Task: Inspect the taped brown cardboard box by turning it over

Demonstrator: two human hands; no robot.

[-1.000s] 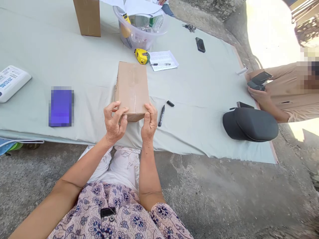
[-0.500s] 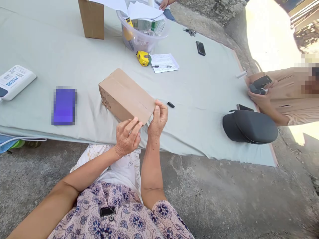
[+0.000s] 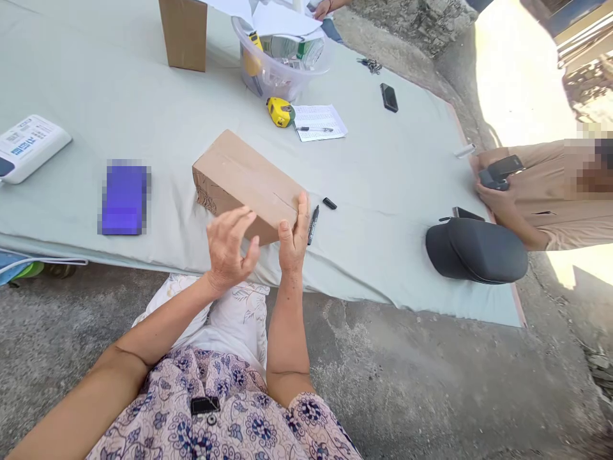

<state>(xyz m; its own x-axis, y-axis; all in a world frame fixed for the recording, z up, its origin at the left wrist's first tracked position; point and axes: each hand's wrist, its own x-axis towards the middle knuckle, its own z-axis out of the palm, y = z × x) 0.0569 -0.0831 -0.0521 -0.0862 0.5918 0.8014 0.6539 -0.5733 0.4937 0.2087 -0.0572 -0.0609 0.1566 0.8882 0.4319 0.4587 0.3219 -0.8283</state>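
The left hand [image 3: 228,248] is raised with its fingers spread, right at the near edge of the cardboard box [image 3: 244,182]; the right hand [image 3: 292,237] has its fingers pressed together against the box's near corner, though I cannot tell whether it grips; the box lies angled on a pale green sheet [image 3: 383,268], at 12 o'clock from the hands; a black marker [image 3: 313,225] sits just beside the right hand at 2 o'clock; a yellow tape measure [image 3: 281,112] lies farther out at 12 o'clock; a blurred purple object [image 3: 124,199] lies at 9 o'clock; a co-worker's hands [image 3: 498,188] hold a dark phone [image 3: 500,172] at 3 o'clock.
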